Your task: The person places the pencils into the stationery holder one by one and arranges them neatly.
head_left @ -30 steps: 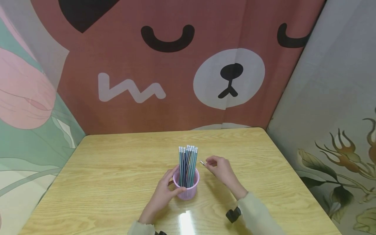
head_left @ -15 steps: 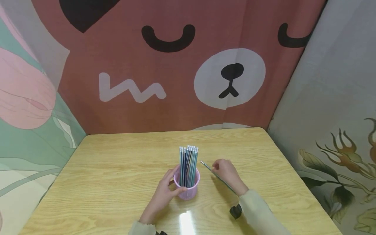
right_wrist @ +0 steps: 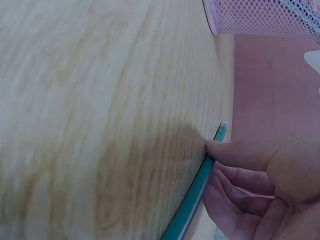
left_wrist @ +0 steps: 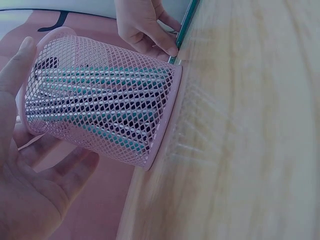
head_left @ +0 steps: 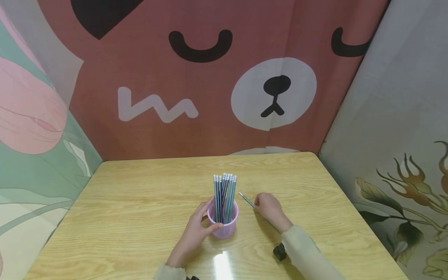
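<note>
A pink mesh pencil cup (head_left: 224, 232) stands upright on the table, holding a bunch of teal and dark striped pencils (head_left: 224, 198) with their eraser ends up. My left hand (head_left: 196, 229) holds the cup from the left, thumb at the near rim and fingers around the far side. Right of the cup, my right hand (head_left: 271, 207) pinches a single teal pencil (head_left: 247, 199) low at the tabletop. In the right wrist view, thumb and fingertips grip this pencil (right_wrist: 192, 200) a little behind its white eraser end. The eraser points toward the back left.
The light wood-grain table (head_left: 140, 202) reaches back to a reddish-brown curtain (head_left: 210, 136) printed with a bear face. A grey floral curtain (head_left: 385, 136) hangs along the right side, and a pink and green one (head_left: 35, 116) along the left.
My right hand has moved slightly right and toward me, lowering to the tabletop and shifting its hold along the pencil, which now shows more beyond the fingers. My left hand and the cup stay put.
</note>
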A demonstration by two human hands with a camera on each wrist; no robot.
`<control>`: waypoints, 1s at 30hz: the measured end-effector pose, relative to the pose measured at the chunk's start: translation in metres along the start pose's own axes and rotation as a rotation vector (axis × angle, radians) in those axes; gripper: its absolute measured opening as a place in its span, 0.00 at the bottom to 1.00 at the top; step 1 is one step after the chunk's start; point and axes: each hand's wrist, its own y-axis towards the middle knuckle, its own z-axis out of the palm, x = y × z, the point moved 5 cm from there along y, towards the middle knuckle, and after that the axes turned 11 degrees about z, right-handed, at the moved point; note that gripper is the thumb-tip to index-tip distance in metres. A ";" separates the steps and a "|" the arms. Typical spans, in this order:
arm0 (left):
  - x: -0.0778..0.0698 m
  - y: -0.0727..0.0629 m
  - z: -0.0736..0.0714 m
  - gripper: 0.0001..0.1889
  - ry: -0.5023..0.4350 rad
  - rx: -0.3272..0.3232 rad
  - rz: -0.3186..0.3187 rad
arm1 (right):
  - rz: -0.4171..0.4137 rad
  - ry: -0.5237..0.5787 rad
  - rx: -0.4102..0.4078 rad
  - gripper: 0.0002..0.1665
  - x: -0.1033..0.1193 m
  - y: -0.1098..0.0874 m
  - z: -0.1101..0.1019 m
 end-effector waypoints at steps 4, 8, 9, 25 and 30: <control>0.000 0.000 0.000 0.45 0.005 0.001 0.007 | -0.015 -0.018 0.002 0.05 0.000 0.001 0.001; 0.000 0.000 0.000 0.45 0.014 -0.004 0.014 | -0.039 -0.027 -0.005 0.04 0.001 0.001 0.002; 0.000 0.000 0.000 0.45 0.016 -0.006 0.015 | -0.044 -0.029 -0.008 0.04 0.002 0.001 0.001; 0.001 -0.001 0.001 0.49 0.052 0.008 0.014 | 0.011 0.237 0.097 0.06 -0.006 0.001 -0.006; 0.001 -0.002 0.001 0.51 0.043 0.015 -0.002 | 0.021 0.362 0.078 0.08 -0.005 -0.002 -0.015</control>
